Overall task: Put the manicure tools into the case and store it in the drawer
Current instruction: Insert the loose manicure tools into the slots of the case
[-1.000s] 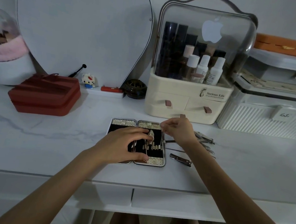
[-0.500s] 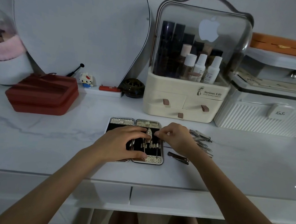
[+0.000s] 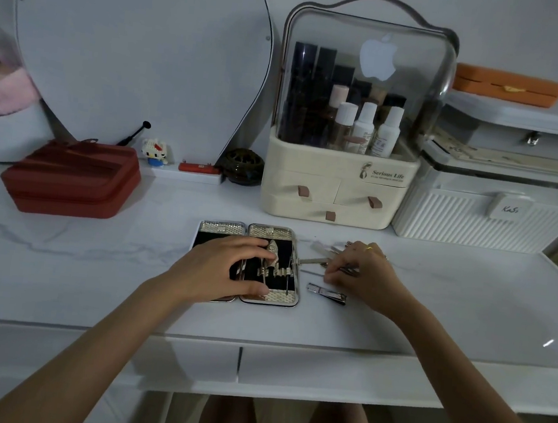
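Note:
The manicure case (image 3: pixel 220 228) lies open and flat on the white table, black lining and silver checkered ends up, with several metal tools strapped in its right half. My left hand (image 3: pixel 220 269) rests across the case, fingertips and thumb spread on the right half. To the right of the case my right hand (image 3: pixel 364 272) pinches a thin metal tool (image 3: pixel 313 260) among several loose tools (image 3: pixel 327 249). A nail clipper (image 3: pixel 326 292) lies just in front of that hand. Two closed table drawers (image 3: pixel 322 371) sit below the front edge.
A cream cosmetic organiser (image 3: pixel 335 189) with a clear lid stands behind the case. A white ribbed box (image 3: pixel 483 219) is at the right, a red pouch (image 3: pixel 71 177) at the left, a mirror (image 3: pixel 132 51) behind. Small items line the wall.
My right hand has moved from the case's right half out to the loose tools beside it and closed on one. My left hand has stayed on the case.

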